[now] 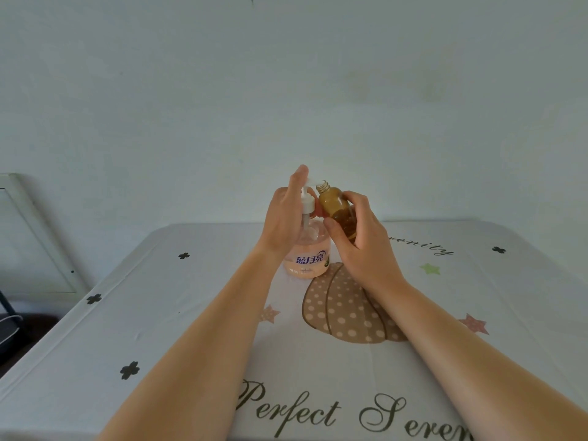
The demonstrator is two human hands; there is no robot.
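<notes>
The soap bottle (307, 256) is clear plastic, smooth and glossy, with a shiny printed label on its front. Its pump (308, 202) is opaque white plastic with a duller, satin sheen. The small bottle (334, 211) is amber and see-through, slick and reflective; glass or plastic, I cannot tell. Its bare threaded neck (323, 186) glints pale. The cloth (191, 313) under them is matt fabric, faintly creased, its print flat. The wall (286, 90) behind is matt paint, slightly blotchy.
</notes>
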